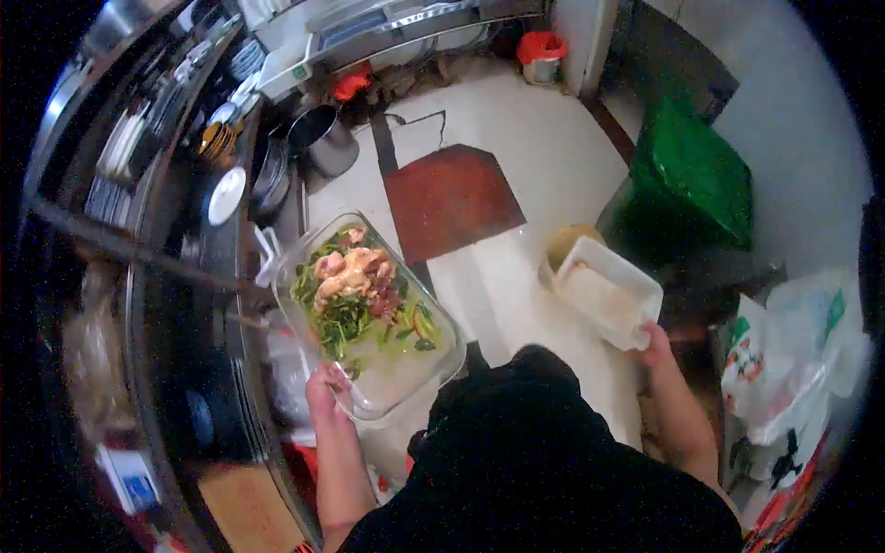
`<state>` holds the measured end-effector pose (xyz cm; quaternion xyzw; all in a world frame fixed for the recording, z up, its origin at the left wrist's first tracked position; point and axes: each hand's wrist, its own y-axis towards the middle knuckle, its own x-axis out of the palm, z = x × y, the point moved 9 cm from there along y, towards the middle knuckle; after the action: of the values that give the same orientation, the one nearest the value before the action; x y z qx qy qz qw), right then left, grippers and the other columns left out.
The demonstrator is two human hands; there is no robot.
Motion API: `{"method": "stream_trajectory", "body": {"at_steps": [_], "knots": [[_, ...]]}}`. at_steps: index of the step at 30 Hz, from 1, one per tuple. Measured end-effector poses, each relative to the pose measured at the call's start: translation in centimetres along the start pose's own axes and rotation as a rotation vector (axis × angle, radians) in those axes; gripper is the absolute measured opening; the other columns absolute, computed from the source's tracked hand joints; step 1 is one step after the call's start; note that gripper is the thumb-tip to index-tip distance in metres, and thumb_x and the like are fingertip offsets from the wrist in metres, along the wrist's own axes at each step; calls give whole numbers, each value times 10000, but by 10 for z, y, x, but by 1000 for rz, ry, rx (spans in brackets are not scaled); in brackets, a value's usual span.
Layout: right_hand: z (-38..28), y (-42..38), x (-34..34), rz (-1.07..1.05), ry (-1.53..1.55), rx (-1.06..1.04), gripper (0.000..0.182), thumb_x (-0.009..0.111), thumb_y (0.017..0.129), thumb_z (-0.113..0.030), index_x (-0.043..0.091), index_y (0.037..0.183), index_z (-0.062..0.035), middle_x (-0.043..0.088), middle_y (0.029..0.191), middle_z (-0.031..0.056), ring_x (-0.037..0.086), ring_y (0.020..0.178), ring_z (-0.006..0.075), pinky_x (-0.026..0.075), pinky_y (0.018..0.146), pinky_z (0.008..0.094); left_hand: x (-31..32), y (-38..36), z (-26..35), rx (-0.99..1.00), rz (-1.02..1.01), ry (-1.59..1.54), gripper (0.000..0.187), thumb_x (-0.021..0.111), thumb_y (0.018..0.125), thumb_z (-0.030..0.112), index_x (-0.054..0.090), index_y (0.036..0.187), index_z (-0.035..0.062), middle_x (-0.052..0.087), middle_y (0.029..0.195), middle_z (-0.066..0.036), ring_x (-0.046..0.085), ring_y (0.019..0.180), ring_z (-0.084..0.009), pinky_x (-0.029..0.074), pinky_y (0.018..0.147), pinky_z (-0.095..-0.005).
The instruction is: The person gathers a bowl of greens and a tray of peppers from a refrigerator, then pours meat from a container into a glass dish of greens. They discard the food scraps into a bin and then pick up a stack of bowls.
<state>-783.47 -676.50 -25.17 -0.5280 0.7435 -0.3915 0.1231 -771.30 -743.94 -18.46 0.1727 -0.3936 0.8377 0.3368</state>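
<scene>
My left hand [329, 389] is closed on the near corner of a clear rectangular glass dish [406, 391], carried over the floor. Leafy greens [343, 324] lie in the dish, with pale pinkish pieces that look like raw meat [352, 275] heaped on them. On the other side, my right hand [655, 343] grips the near end of a white rectangular plastic container [616, 288]. Its inside shows a little residue, and it is tilted. Just beyond that container is a round yellowish tub [560, 244], partly hidden by it.
Shelves on the left hold stacked plates, a white oval plate [227, 195] and yellow bowls [218, 143]. A steel pot [323, 140] stands on the floor near a reddish-brown mat [454, 201]. To the right are a green-covered bin [696, 175] and plastic bags [784, 369]. A red-lined bin [541, 57] stands far back.
</scene>
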Motion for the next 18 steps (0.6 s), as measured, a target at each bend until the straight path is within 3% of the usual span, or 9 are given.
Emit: {"method": "stream_trajectory", "body": {"at_steps": [2,6,8,10,11,13,16,18], "knots": [[-30,24,28,-15,32,-26,472,524,630,-197,443,1062,-27,513,1014,131,532,886,299,469,674,483,47,41,17,38,-53,16,138,409,506,-17,380,611,66,389,577,-25,387,479,-143,349,435,-232],[-75,119,8,83,64,-29,496,522,625,-190,436,1084,-25,527,985,132,537,870,321,474,670,484,145,135,6,-42,-102,14,165,390,511,-11,390,654,72,377,582,-10,390,493,-127,348,446,-216],[-112,147,80,-18,-20,-57,505,520,624,-185,433,1091,-15,538,963,131,540,870,321,477,693,464,194,183,13,-46,-133,-26,175,385,513,-8,392,667,74,373,584,-6,391,497,-122,345,447,-212],[-135,202,130,-85,70,9,504,527,625,-193,435,1087,-13,545,947,132,542,866,327,478,686,467,237,231,23,-39,21,-51,138,418,553,5,448,670,72,407,562,5,390,456,-120,330,428,-214],[-155,244,156,-152,-15,-30,499,523,641,-209,431,1095,-24,545,939,132,543,848,327,478,664,479,252,267,25,-3,-42,-8,133,419,551,9,439,664,77,399,568,-3,388,482,-131,336,458,-222],[-204,337,201,-139,19,-12,492,519,650,-216,429,1092,-21,542,944,126,545,830,319,478,661,478,303,320,31,6,-87,-21,137,418,531,4,412,643,83,391,579,-2,383,491,-121,325,454,-213],[-277,398,289,-82,-27,-21,475,512,669,-229,426,1085,-17,530,953,126,548,792,299,486,627,461,345,383,43,4,-133,-99,138,430,501,9,394,607,91,384,578,1,375,494,-111,312,445,-213],[-328,417,384,-83,-89,-89,466,509,679,-237,425,1081,-15,521,958,133,550,772,288,494,595,446,367,413,63,57,73,75,143,433,491,12,387,599,93,378,563,3,372,482,-111,311,438,-214]]}}
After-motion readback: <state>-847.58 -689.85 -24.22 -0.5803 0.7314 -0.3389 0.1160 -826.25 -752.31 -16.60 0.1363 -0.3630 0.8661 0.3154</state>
